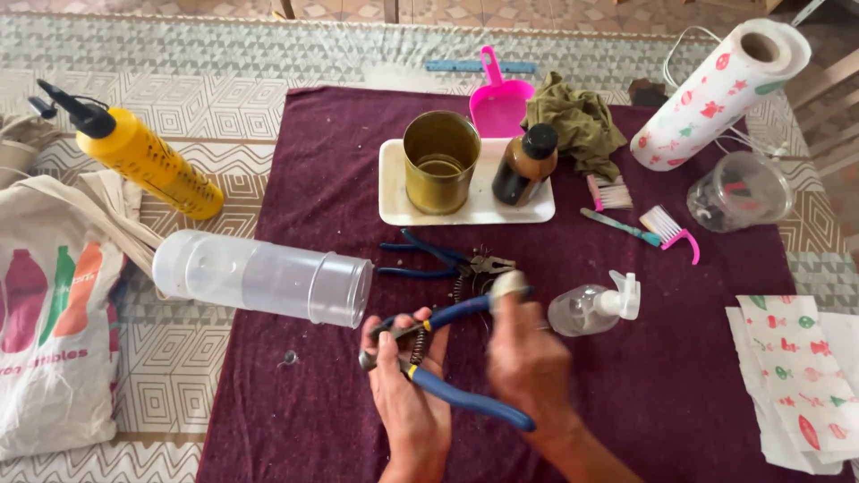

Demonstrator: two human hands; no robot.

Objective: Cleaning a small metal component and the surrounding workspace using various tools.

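My left hand (407,385) grips the metal head of blue-handled pliers (465,398) over the dark purple cloth (313,179). One blue handle runs down to the right; the other rises toward my right hand (528,358). A small spring sits between the handles by my left fingers. My right hand is blurred, its fingertips pressing a small pale pad or cloth onto the upper handle. A second pair of blue-handled pliers (447,261) lies on the cloth just beyond my hands.
A clear plastic cylinder (264,277) lies to the left, a small clear spray bottle (595,306) to the right. Behind stand a white tray (394,210) with a brass tin (440,161) and brown bottle (526,165), small brushes (667,228), paper towel roll (716,94), and a yellow bottle (148,161).
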